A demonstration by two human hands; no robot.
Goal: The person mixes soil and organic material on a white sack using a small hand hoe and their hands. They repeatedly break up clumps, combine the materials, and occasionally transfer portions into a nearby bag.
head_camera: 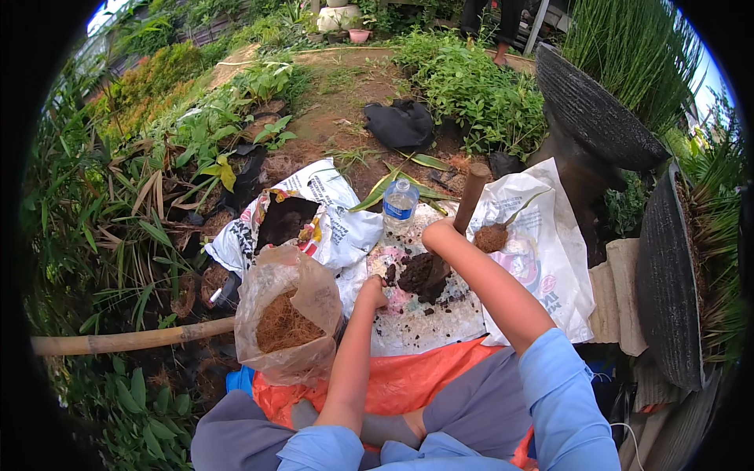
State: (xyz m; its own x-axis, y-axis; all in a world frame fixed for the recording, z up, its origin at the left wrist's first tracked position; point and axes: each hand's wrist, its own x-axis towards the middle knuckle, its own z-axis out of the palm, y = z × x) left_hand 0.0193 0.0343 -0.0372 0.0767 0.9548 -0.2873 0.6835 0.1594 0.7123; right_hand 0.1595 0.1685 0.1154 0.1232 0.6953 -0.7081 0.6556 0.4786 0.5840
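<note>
My right hand (442, 234) is closed round a tool with a thick wooden handle (473, 194); its dark blade rests in a heap of dark soil (417, 274) on a stained white sack (400, 329). Just left of the heap, my left hand (377, 291) is low over the sack, its fingers by small crumbs of soil; whether it holds any is hidden. Beyond the heap stands a clear plastic water bottle (400, 207) with a blue label. To the right, a small plant with a brown fibrous root ball (490, 238) lies on another white sack (559, 235).
An open sack of dark soil (288, 221) and a clear plastic bag of brown fibre (285, 327) stand at left, near a bamboo pole (135, 340). Large dark ridged planters (595, 112) are at right. A black bag (400, 125) lies ahead; a person's legs (503, 35) show beyond.
</note>
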